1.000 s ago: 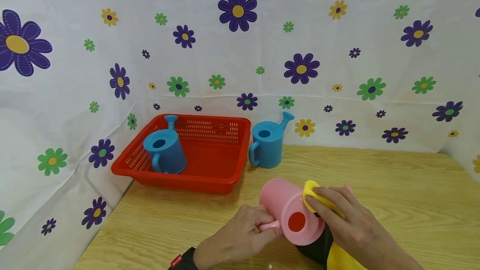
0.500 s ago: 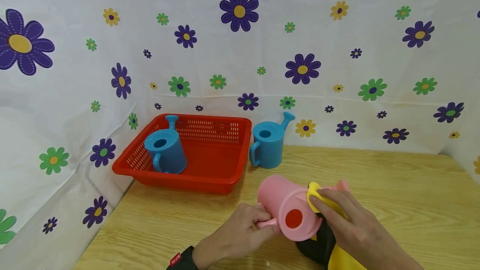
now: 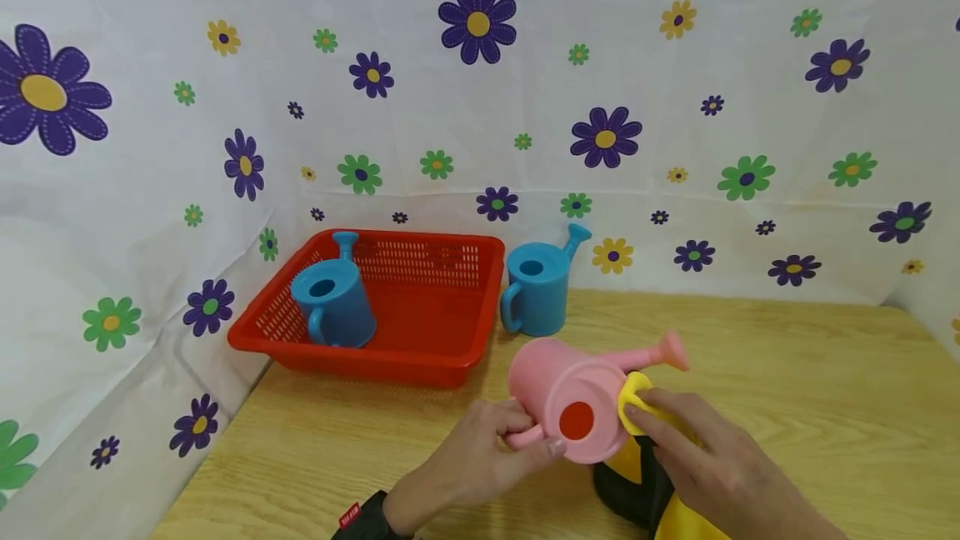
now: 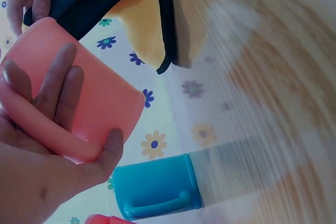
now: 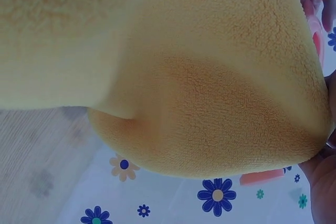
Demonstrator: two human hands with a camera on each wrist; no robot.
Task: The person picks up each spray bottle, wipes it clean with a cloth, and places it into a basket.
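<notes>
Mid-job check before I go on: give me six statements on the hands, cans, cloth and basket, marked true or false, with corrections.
1. The left hand holds the pink can at its handle. True.
2. The right hand holds the yellow cloth. True.
3. The pink can is upright. False: the pink can is tilted.
4. One blue can is in the red basket; a second blue can stands outside it. True.
5. In the head view, the second blue can is left of the basket. False: it is right of it.
6. In the head view, the pink can's spout points left. False: the spout points right.
</notes>
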